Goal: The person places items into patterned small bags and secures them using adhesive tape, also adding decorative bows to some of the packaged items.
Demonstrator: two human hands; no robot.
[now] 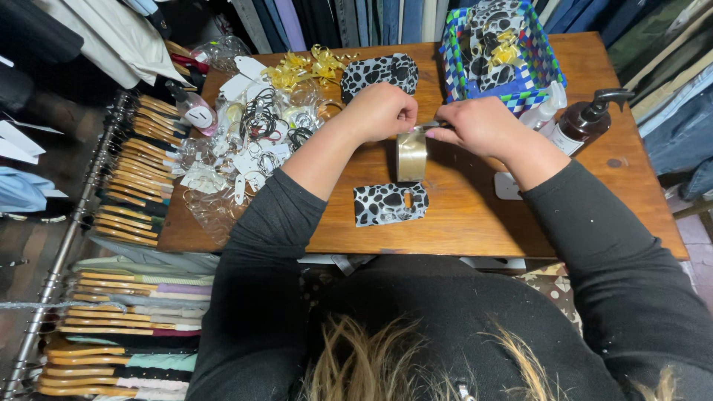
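A: Big picture first: a wooden counter [475, 215] fills the middle of the frame, with racks of hangers [134, 200] crowding its left edge and hanging clothes along the top.

B: And at upper right, a blue woven basket [546, 63] already holds several spotted pouches with yellow bows. Those look finished to me.

A: Agreed. One flat spotted pouch [390, 203] lies at centre, near the counter's front edge, no bow on it. Another spotted pouch [380, 72] sits at top centre, equally bare. So I'd judge some work remains.

B: Now the hands. The left hand [380, 111] is closed in a loose fist, pinching the top of a gold ribbon strip [412, 154] hanging down at centre.

A: The right hand [483, 126] is curled too, fingers meeting the ribbon's top; something thin and dark sits at its fingertips, too small to name.

B: Room to move?

A: Bare wood around the ribbon and right of the lower pouch. The left side is packed with a clutter of bags and tags [245, 141]; a brown pump bottle [583, 122] stands just beside the right wrist.
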